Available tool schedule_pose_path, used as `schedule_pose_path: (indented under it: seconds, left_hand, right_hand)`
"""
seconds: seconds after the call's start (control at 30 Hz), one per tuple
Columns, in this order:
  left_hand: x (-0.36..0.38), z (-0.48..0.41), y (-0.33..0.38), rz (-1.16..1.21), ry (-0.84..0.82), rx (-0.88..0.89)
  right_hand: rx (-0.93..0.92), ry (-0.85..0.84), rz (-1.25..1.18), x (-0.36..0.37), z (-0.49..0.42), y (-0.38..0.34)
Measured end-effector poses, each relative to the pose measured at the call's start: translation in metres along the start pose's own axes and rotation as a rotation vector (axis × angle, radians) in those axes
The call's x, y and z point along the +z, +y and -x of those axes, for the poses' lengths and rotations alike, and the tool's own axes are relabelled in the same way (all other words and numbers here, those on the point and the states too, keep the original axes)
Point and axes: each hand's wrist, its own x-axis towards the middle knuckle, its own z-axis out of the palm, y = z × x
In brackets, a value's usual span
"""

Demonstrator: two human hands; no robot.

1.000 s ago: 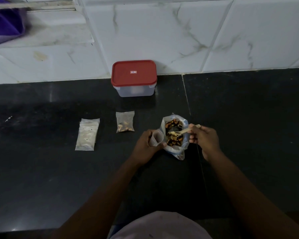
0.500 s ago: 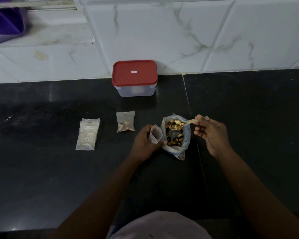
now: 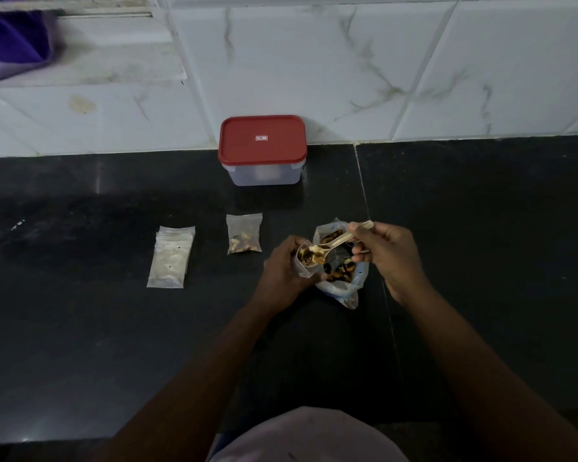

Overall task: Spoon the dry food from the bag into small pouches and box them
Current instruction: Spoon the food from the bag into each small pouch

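Note:
My left hand (image 3: 282, 265) grips a small clear pouch (image 3: 301, 269) with its mouth held open, right beside the bag of dry food (image 3: 346, 281). My right hand (image 3: 386, 251) pinches the handle of a pale plastic spoon (image 3: 339, 241). The spoon's bowl, heaped with food, sits at the pouch's mouth. The bag stands open on the black counter, with dark and light pieces inside. A filled pouch (image 3: 244, 233) lies flat to the left. A clear box with a red lid (image 3: 262, 150) stands shut against the wall.
A stack of empty pouches (image 3: 171, 256) lies on the counter at the left. The black counter (image 3: 481, 261) runs wide on both sides, with white marble wall tiles behind. A purple cloth (image 3: 12, 45) hangs at the top left. My pale clothing shows at the bottom.
My right hand lifted the loaded spoon out of the bag and carried it left to the pouch's mouth. My left hand kept hold of the pouch beside the bag.

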Motion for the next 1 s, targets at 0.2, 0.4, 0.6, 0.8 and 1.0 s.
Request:
schedule_pose_path:
  seconds: [0.2, 0.4, 0.6, 0.8, 1.0]
  left_hand:
    - [0.003, -0.003, -0.005, -0.053, -0.008, 0.023]
    - [0.007, 0.000, -0.005, -0.122, -0.054, 0.016]
    - [0.003, 0.003, -0.004, -0.046, -0.082, 0.053]
    - [-0.001, 0.001, -0.006, 0.019, -0.066, -0.015]
    - [-0.003, 0.000, -0.004, 0.100, -0.035, -0.066]
  right_hand:
    - [-0.097, -0.021, 0.212, 0.010, 0.002, 0.000]
    - [-0.261, -0.140, 0.479, 0.023, 0.008, 0.004]
    - [-0.409, -0.394, 0.599, 0.024, 0.017, 0.005]
    - [-0.648, -0.377, 0.598, 0.011, 0.015, 0.008]
    - [-0.513, -0.155, 0.300, 0.001, 0.018, 0.008]
